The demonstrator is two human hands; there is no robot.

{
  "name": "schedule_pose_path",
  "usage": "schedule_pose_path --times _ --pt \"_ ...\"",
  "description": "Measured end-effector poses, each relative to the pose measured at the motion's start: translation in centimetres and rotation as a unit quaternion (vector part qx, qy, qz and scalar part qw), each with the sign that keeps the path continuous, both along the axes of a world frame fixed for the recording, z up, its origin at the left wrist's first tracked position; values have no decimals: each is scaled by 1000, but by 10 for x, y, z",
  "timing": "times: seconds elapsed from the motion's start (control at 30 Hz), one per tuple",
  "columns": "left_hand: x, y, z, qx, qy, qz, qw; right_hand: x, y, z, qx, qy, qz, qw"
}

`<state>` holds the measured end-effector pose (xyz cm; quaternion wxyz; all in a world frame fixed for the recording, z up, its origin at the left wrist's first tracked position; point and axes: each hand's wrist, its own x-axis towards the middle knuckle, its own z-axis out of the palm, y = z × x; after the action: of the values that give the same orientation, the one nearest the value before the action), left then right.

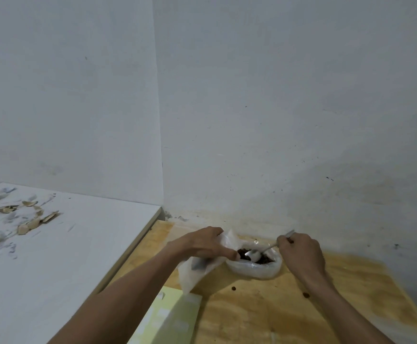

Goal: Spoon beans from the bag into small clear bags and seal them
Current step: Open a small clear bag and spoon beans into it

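Note:
A clear plastic bag [254, 269] of dark beans [264, 259] sits open on the wooden table, near the wall. My right hand [301, 254] grips the handle of a metal spoon [254, 253], whose bowl lies in the beans. My left hand [205, 244] holds a small clear bag [197, 266] just left of the bean bag; the small bag hangs down from my fingers to the table.
The wooden table [276, 314] has two stray beans [233, 288] in front of the bag. A pale green flat packet [167, 319] lies at the near edge. A white surface [53, 244] with wood chips [31, 219] adjoins on the left. White walls stand close behind.

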<state>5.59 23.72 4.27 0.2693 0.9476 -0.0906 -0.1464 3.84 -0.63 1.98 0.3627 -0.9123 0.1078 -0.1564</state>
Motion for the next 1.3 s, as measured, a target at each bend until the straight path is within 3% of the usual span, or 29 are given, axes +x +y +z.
schedule_pose_path --times 0.17,0.37,0.53,1.1,1.3 --pt "-1 -5 0 8 -11 -12 1000 5 4 -7 187 61 -31 980" --pt "1 15 8 -34 -42 13 998 9 -13 8 269 62 -61 959" --pt "-4 24 10 -38 -58 32 997 6 -9 33 328 42 -17 944" --pt "-18 30 10 -53 -61 67 995 -17 32 52 190 -29 113 975" --pt "-14 32 10 -90 -66 80 990 -20 28 55 161 -50 108 980"
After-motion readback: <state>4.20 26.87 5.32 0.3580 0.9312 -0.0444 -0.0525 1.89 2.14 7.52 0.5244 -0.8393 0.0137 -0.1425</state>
